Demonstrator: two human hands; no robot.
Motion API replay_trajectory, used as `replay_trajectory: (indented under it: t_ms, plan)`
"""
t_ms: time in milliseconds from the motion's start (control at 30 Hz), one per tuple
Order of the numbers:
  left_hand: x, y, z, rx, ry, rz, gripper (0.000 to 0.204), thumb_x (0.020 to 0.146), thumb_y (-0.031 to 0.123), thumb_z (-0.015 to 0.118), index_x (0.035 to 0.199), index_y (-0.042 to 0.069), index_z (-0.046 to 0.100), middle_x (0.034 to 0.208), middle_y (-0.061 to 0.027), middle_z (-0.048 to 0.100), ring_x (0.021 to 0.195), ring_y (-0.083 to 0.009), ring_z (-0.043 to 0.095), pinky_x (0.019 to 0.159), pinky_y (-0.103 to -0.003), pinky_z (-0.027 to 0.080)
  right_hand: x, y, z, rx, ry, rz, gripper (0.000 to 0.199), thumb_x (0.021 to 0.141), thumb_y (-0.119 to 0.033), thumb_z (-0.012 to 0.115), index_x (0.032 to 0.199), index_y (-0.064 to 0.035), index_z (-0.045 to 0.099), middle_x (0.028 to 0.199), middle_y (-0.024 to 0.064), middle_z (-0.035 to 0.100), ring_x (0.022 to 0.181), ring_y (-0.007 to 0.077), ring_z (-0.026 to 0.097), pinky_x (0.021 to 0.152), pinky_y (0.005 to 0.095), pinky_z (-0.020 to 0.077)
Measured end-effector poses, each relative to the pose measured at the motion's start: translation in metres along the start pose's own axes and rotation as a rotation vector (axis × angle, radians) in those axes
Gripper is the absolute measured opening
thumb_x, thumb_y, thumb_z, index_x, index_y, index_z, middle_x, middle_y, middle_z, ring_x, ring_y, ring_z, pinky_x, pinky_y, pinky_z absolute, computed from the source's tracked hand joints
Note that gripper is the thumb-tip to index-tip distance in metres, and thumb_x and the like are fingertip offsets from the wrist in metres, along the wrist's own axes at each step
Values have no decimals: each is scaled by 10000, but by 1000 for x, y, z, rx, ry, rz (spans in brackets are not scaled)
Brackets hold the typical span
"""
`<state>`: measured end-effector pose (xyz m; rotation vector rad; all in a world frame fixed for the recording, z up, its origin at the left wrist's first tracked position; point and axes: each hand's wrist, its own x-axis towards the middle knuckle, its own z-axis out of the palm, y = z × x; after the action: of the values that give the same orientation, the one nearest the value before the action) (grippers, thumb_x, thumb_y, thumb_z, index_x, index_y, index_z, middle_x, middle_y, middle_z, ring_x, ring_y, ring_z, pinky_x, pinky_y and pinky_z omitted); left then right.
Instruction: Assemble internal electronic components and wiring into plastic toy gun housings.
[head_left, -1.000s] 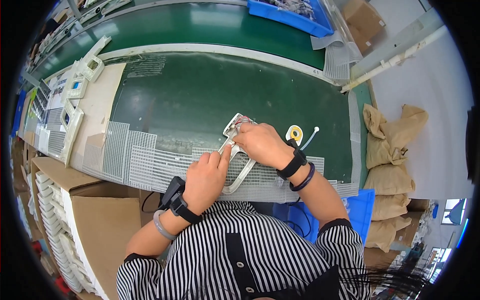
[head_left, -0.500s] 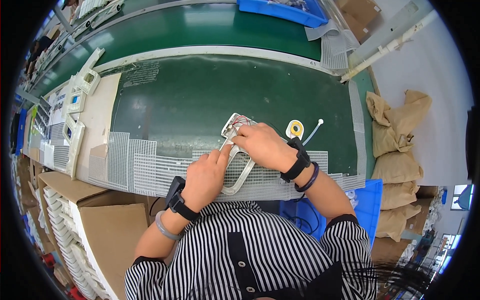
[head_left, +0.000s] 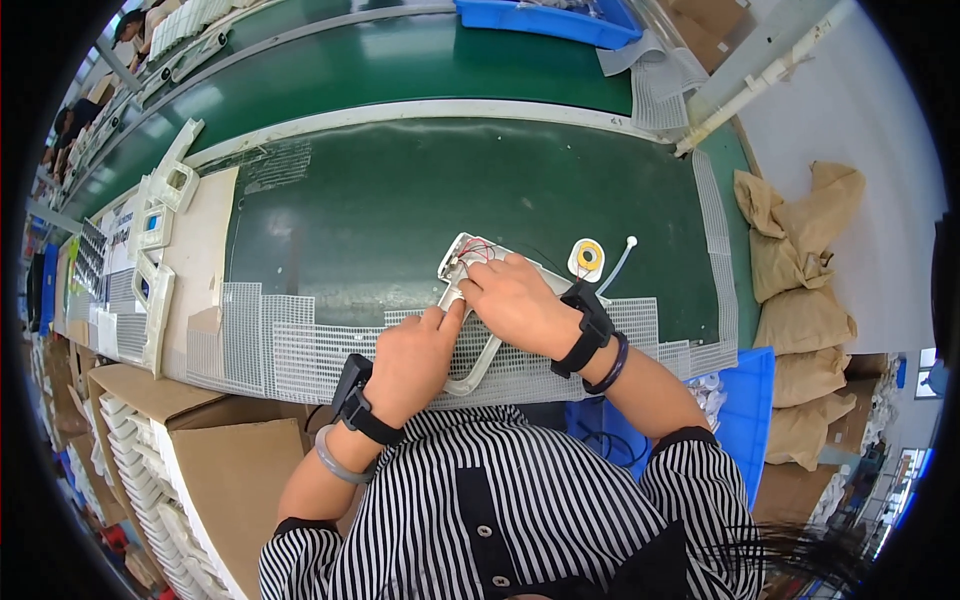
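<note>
A white plastic housing with a curved handle frame [head_left: 484, 362] lies on the bench before me, with thin red and dark wires [head_left: 478, 248] bunched in its upper end. My left hand [head_left: 415, 350] presses on the housing's near left side, its forefinger stretched toward the wires. From the right, my right hand [head_left: 515, 302] bends over the same part, fingers closed down on it; what its fingertips pinch is hidden. Just beyond that hand rests a white round piece with a yellow ring [head_left: 588, 258], and beside it lies a thin white tube with a round tip [head_left: 622, 264].
White moulded frames [head_left: 155, 260] line the bench's left side. A blue tray [head_left: 550, 22] stands at the back, and a blue bin [head_left: 745, 400] sits below the front right edge. Cardboard boxes [head_left: 235, 470] are at lower left; brown paper sacks [head_left: 805, 320] are stacked at right.
The view has shifted slightly. Both hands stay on the housing, with the left forefinger and right fingers still close together near the wires; their grip looks nearly unchanged.
</note>
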<state>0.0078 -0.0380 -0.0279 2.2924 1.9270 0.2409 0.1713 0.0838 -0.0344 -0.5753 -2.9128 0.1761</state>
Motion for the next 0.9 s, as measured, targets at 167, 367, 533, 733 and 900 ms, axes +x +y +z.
replay_trajectory:
  t_ms: [167, 367, 533, 733, 900]
  plan:
    - [-2, 0, 2, 24, 66, 27, 532, 813, 55, 634, 1344, 58, 609, 887, -62, 621, 762, -223, 667, 623, -349, 567, 0, 7, -18, 207, 22, 122, 277, 841, -56, 652, 1115, -52, 689, 1046, 87, 654, 962, 281, 664, 851, 416, 497]
    - [-2, -11, -9, -70, -27, 11, 454, 871, 104, 654, 1325, 102, 637, 963, -80, 661, 744, -274, 667, 621, -386, 548, -33, 17, -42, 313, 250, 279, 341, 892, -68, 663, 1231, -39, 657, 1186, 115, 641, 1105, 336, 617, 940, 441, 491]
    - [39, -5, -33, -73, 219, 149, 494, 873, 110, 682, 1354, 42, 590, 1277, -112, 644, 1253, -313, 556, 1051, -464, 446, -80, 7, -36, 195, 283, 480, 467, 876, -164, 734, 1306, -25, 617, 1277, 131, 618, 1168, 313, 585, 990, 422, 456]
    - [66, -6, -13, 11, 141, 272, 577, 866, 106, 693, 1417, 39, 534, 1422, -129, 584, 1376, -320, 485, 1177, -499, 340, -108, -12, -37, 137, 249, 609, 563, 847, -208, 767, 1347, -19, 589, 1318, 130, 609, 1240, 307, 564, 1022, 439, 435]
    - [70, -5, -4, 13, 132, 305, 542, 870, 121, 697, 1387, 34, 556, 1365, -130, 613, 1322, -320, 521, 1159, -505, 359, -124, -20, -24, 105, 326, 645, 567, 835, -209, 774, 1343, -31, 595, 1326, 111, 608, 1310, 295, 527, 1066, 441, 395]
